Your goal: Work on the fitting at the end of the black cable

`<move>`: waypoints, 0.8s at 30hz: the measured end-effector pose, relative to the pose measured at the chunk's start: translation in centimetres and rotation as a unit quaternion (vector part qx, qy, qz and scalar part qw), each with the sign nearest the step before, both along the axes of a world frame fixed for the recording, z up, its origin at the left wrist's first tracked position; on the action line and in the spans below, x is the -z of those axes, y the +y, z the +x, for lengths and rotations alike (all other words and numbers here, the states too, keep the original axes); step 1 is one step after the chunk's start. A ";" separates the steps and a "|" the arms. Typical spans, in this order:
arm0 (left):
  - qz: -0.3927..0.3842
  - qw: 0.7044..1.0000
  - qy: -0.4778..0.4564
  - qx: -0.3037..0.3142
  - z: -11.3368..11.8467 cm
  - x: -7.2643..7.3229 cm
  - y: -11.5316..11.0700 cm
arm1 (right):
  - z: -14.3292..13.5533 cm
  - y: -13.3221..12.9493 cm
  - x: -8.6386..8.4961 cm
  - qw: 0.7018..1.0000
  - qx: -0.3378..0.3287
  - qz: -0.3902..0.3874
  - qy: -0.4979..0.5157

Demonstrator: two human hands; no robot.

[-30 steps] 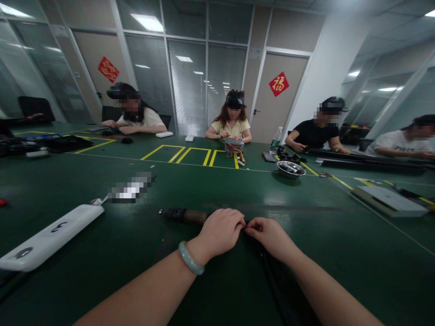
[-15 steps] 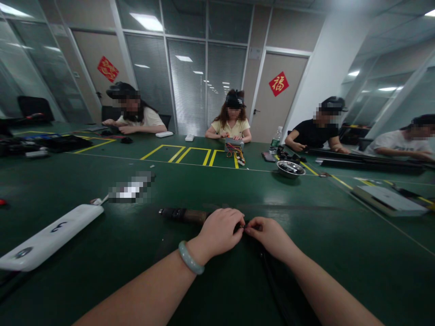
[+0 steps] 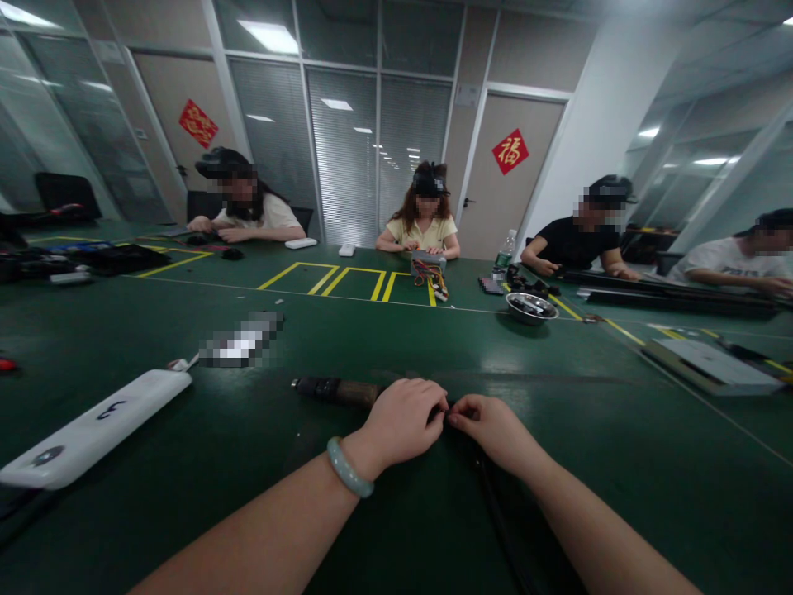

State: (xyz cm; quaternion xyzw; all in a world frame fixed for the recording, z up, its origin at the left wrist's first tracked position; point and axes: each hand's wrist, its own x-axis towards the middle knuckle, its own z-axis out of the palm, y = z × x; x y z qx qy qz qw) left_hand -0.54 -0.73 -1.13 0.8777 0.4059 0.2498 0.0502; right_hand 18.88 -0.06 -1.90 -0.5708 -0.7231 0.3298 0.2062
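My left hand, with a pale green bangle on its wrist, is closed in a pinch in the middle of the green table. Facing it, my right hand pinches too, and the fingertips of both hands almost meet. Whatever sits between them is small, dark and hard to make out. A dark cylindrical tool with a short metal tip lies just beyond my left hand, which covers its right end. Below my right hand a black cable or strip runs toward the table's near edge.
At left lie a white power bank-like case marked 3 and a blurred-out device. Farther off are a metal bowl of small parts, a grey box with coloured wires, a flat grey box and several seated people.
Both hands keep nearly the same place and pinch. The view has shifted very slightly; otherwise I see hardly any difference.
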 end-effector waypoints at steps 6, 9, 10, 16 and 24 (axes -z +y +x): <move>0.005 1.000 0.006 0.002 0.0 0.2 0.1 | 0.1 0.0 0.2 1.000 0.004 0.009 -0.007; 0.004 1.000 0.007 -0.002 0.1 0.2 0.1 | 0.1 0.0 0.1 1.000 0.004 0.011 -0.005; 0.003 1.000 0.006 -0.003 0.1 0.2 0.1 | 0.1 0.0 0.1 1.000 0.003 0.011 -0.004; 0.001 1.000 0.000 -0.003 0.0 0.1 0.0 | 0.1 -0.1 -0.1 1.000 0.003 0.014 -0.008; 0.006 1.000 0.005 -0.005 0.2 0.3 0.1 | 0.0 -0.2 -0.4 1.000 0.000 0.015 -0.008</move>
